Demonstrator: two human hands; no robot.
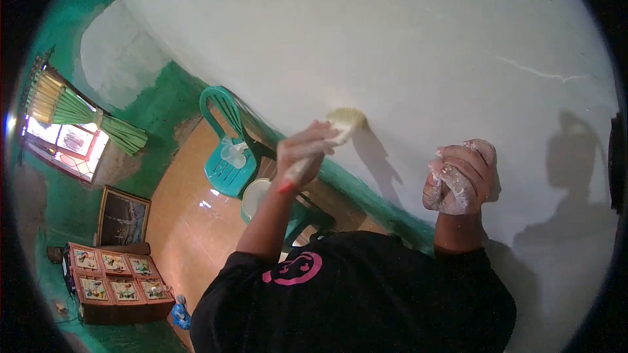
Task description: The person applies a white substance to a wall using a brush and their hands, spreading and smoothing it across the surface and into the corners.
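Note:
My left hand (303, 148) grips a paintbrush (345, 119) by its handle, whose red end sticks out below my fist. The pale bristles press flat against the white-painted wall (418, 46). My right hand (460, 178), smeared with white, is closed around a crumpled piece of clear plastic (453, 183) and held close to the wall, to the right of the brush. Both arms come out of a black shirt (366, 287) with a pink logo.
A green plastic chair (222, 167) carrying a clear container (233, 153) stands on the orange floor (190, 216). A white bucket (254, 197) sits beside it. Also in view are a green strip (366, 199) along the wall's base, a curtained window (69, 134), a framed picture (122, 217) and a brown cabinet (118, 281).

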